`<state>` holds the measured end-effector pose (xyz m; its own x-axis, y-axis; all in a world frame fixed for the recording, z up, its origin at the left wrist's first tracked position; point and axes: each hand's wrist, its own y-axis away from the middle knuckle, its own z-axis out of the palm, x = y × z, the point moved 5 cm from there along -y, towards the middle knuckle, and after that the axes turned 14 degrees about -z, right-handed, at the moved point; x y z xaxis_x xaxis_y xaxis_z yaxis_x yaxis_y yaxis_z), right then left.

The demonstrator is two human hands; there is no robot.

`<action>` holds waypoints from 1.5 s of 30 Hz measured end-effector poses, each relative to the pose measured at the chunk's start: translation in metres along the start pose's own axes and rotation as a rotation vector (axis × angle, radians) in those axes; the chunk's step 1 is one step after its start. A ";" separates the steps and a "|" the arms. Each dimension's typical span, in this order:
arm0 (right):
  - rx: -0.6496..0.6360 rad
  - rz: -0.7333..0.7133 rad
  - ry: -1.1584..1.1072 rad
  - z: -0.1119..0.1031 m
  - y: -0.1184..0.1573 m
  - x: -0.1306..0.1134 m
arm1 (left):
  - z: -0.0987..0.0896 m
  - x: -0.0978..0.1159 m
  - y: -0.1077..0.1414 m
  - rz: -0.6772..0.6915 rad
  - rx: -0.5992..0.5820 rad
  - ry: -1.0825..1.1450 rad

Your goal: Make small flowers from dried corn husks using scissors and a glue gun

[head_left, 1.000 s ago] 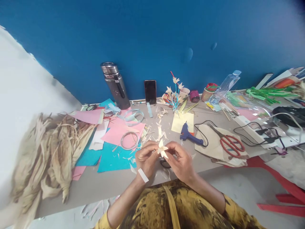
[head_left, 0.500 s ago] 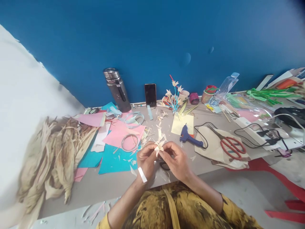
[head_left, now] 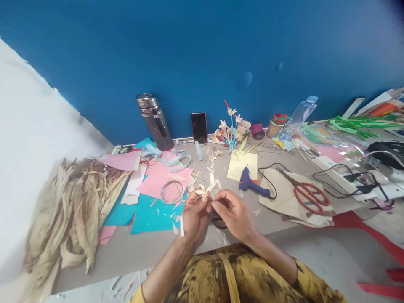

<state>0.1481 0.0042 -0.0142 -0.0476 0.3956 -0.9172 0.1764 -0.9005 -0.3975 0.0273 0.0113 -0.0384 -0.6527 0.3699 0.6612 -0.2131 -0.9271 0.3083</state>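
Note:
A small cream flower (head_left: 202, 192) with pointed petals, like dried husk, is pinched in my left hand (head_left: 195, 213). My right hand (head_left: 232, 213) is closed at the flower's base, its fingertips together beside the left thumb; what they grip there is too small to make out. A white strip (head_left: 182, 226) sticks to the left wrist. Just beyond the hands lie pale husk scraps (head_left: 212, 179). Partly hidden between the wrists is a dark-handled tool (head_left: 219, 223). Farther back stand finished-looking cream flowers on blue stems (head_left: 232, 122).
To the right lie a blue glue gun (head_left: 251, 185) with its cord and red-handled scissors (head_left: 311, 197), near a power strip (head_left: 339, 176). At left are dried husks (head_left: 75, 214), blue paper (head_left: 148, 216) and a tape roll (head_left: 172, 191). A flask (head_left: 156, 124) and phone (head_left: 199, 127) stand behind.
The flower has tipped away and shifted slightly left into my left hand. My right fingers have moved off the petals to its base.

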 end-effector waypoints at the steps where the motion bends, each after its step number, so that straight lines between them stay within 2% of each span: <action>1: -0.017 -0.004 0.004 -0.001 0.001 0.001 | 0.002 0.001 0.000 -0.038 -0.041 0.020; 5: -0.031 -0.044 0.116 -0.010 0.007 0.003 | 0.010 0.007 0.004 -0.085 -0.162 0.049; 12: 0.033 -0.081 0.274 -0.028 0.011 -0.002 | 0.014 0.007 0.003 -0.133 -0.226 0.116; 14: 0.031 -0.089 0.279 -0.029 0.011 -0.002 | 0.015 0.006 0.002 -0.116 -0.215 0.084; 18: 0.014 -0.130 0.274 -0.025 0.009 -0.006 | 0.010 0.003 -0.002 -0.074 -0.123 0.013; 21: 0.013 -0.152 0.251 -0.019 0.002 -0.013 | 0.005 -0.001 -0.005 -0.075 -0.082 -0.008; 27: 0.040 -0.108 0.206 -0.011 -0.008 -0.018 | -0.001 -0.004 -0.006 -0.007 0.007 -0.047; 31: 0.062 -0.028 0.100 -0.011 -0.009 -0.015 | 0.003 0.003 -0.003 0.077 -0.012 -0.160; 37: -0.041 0.178 -0.160 -0.012 -0.012 -0.009 | 0.001 0.010 -0.002 0.175 -0.047 -0.308; 45: -0.012 0.183 -0.253 -0.011 -0.009 -0.010 | 0.002 0.006 -0.003 0.138 -0.093 -0.249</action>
<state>0.1583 0.0105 -0.0011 -0.2572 0.1683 -0.9516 0.2159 -0.9498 -0.2263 0.0259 0.0159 -0.0339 -0.4841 0.2331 0.8434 -0.2086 -0.9668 0.1474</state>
